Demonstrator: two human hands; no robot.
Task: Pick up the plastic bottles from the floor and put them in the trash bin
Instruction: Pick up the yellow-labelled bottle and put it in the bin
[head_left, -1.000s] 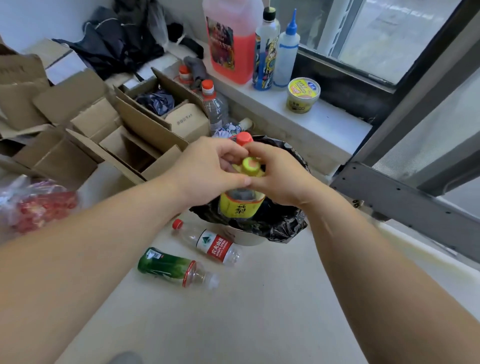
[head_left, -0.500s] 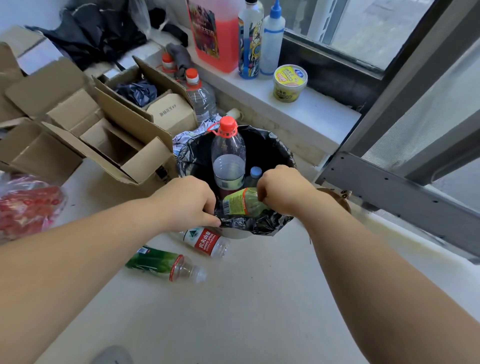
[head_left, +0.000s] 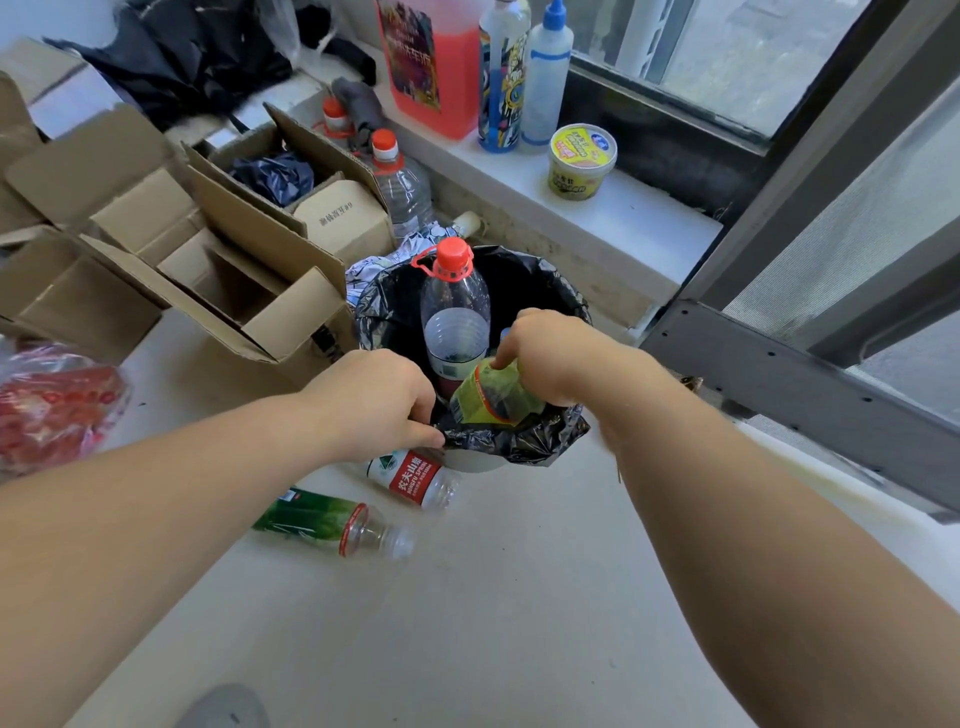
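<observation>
A trash bin (head_left: 535, 447) lined with a black bag stands on the floor below the window sill. A large clear bottle with a red cap (head_left: 455, 306) stands upright inside it. My right hand (head_left: 558, 356) grips a yellow-green labelled bottle (head_left: 488, 397) that lies tilted just inside the bin's near rim. My left hand (head_left: 376, 397) pinches the black bag at the bin's near left edge. Two bottles lie on the floor in front of the bin: a red-labelled clear one (head_left: 415, 475) and a green-labelled one (head_left: 332, 525).
Open cardboard boxes (head_left: 208, 254) crowd the floor left of the bin. A clear jug with a red cap (head_left: 402, 187) stands behind it. The sill holds a red jug (head_left: 431, 62), two bottles and a yellow tub (head_left: 582, 161). A red plastic bag (head_left: 52, 405) lies far left.
The yellow-green bottle went from upright above the bin, held in both hands, to tilted inside the rim. My left hand let go of it and took the bag's edge.
</observation>
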